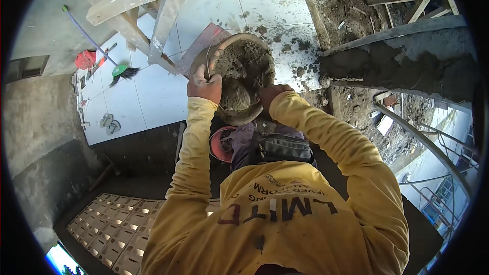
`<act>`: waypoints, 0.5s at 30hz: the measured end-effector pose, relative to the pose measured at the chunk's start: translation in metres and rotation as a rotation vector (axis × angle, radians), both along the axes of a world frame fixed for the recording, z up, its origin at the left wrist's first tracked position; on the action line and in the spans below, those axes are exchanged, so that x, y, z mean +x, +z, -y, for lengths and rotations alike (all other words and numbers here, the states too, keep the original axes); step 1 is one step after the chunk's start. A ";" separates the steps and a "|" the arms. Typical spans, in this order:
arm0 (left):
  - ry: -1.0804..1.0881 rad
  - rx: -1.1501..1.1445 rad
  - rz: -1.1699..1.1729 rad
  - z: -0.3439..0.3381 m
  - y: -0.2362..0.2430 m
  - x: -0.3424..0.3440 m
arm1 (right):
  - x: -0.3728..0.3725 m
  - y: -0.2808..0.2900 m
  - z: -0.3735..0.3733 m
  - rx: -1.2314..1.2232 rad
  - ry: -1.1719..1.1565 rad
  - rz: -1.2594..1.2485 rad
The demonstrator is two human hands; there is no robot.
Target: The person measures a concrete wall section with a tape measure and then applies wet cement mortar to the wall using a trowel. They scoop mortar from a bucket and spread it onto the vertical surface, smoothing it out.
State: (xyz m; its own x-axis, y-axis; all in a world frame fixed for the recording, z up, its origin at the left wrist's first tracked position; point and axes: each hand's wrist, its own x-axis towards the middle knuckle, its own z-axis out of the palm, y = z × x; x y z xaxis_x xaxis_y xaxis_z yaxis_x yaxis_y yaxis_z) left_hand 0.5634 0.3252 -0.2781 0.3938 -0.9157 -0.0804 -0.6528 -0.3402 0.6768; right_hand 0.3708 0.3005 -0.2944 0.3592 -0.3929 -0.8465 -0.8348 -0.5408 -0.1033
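A round bucket (pixel 220 53) with a mud-caked rim stands in front of me, tilted so its mouth faces up toward me. Wet grey mortar (pixel 243 74) fills much of it. My left hand (pixel 205 85) is closed on the bucket's left rim, thumb over the edge, beside a thin wire that looks like its handle. At the right side of the mouth, my right hand (pixel 275 94) is curled into a fist, knuckles next to the mortar. What that fist holds, if anything, is hidden.
White floor tiles (pixel 277 0) spattered with mortar lie beyond, under wooden trestle legs (pixel 165 23). A green broom (pixel 122 70) and slippers (pixel 110 123) are at left. A red pail (pixel 220 145) stands by my legs. A mortar-coated ledge (pixel 392 66) runs off right.
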 end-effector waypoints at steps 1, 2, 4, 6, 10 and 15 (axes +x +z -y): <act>0.008 -0.012 -0.002 -0.001 0.001 0.001 | 0.001 -0.006 -0.003 0.005 0.090 0.045; 0.013 -0.023 -0.012 -0.002 0.001 0.000 | -0.002 -0.015 -0.007 0.012 0.178 0.082; -0.006 -0.029 -0.007 0.001 -0.004 0.003 | -0.021 -0.047 -0.011 -0.140 0.256 0.418; -0.008 0.003 0.029 -0.001 -0.006 0.013 | -0.022 -0.029 -0.012 -0.123 0.086 0.568; -0.051 -0.042 -0.023 0.003 -0.006 0.028 | -0.053 -0.015 -0.020 -0.110 -0.207 0.741; -0.229 -0.134 -0.008 0.007 -0.047 0.057 | -0.109 0.047 -0.025 -0.308 -0.550 0.552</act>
